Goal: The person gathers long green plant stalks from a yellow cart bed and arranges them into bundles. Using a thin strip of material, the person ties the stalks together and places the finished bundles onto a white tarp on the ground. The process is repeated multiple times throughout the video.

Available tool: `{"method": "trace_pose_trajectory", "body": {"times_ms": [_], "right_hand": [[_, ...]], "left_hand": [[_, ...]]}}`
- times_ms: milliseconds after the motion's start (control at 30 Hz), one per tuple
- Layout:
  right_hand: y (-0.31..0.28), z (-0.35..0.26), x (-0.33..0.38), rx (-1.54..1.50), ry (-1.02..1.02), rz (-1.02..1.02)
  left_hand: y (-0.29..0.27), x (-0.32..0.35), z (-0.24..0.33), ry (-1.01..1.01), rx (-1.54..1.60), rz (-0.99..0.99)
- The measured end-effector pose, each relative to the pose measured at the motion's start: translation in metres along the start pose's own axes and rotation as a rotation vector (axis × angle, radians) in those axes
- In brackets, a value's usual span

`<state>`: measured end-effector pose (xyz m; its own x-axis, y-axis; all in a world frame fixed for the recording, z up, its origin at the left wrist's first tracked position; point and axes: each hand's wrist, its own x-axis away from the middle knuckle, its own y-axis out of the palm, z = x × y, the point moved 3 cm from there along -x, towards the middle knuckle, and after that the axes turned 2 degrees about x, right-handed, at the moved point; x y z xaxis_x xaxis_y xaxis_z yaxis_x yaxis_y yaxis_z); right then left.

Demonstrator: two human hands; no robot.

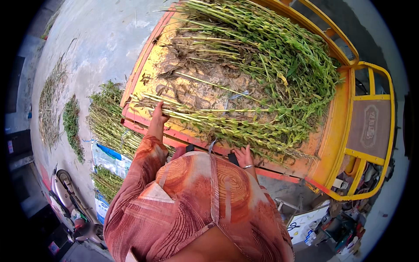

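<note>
Long green plant stalks with pods [244,124], which look like sesame, lie across the near side of a yellow cart bed [148,89]. My left hand [159,115] is closed round their bare, pale lower ends near the bed's left corner. At the bed's near edge, my right hand [244,156] rests palm up with its fingers spread, close beside the podded part of the stalks. It holds nothing that I can see. A large heap of similar stalks [270,48] covers the far and right side of the bed.
A yellow rail frame [386,126] rises at the cart's right end. On the floor to the left stand bundled stalks [111,118], with smaller plant piles [72,126] further out. A motorbike [72,201] is at lower left; assorted clutter [340,227] fills the lower right.
</note>
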<state>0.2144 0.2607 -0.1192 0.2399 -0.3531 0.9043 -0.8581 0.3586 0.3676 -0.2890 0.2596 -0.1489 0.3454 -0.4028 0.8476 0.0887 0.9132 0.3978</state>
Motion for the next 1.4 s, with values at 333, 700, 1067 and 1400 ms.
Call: {"method": "trace_pose_trajectory", "body": {"times_ms": [333,700,1067,1400], "right_hand": [[0.086,-0.161,0.012,1.356,-0.94,0.435],[0.182,-0.2,-0.088,2.664,-0.535,0.475],[0.22,-0.237,-0.118,2.357,-1.15,0.58],[0.226,-0.261,-0.084,2.391,-1.126,0.008]], "left_hand": [[-0.02,-0.008,0.008,0.263,-0.154,0.168],[0.018,0.057,-0.038,0.127,-0.356,0.168],[0.0,0.041,-0.037,0.106,-0.422,0.184],[-0.017,0.068,-0.044,0.133,-0.552,0.127]]}}
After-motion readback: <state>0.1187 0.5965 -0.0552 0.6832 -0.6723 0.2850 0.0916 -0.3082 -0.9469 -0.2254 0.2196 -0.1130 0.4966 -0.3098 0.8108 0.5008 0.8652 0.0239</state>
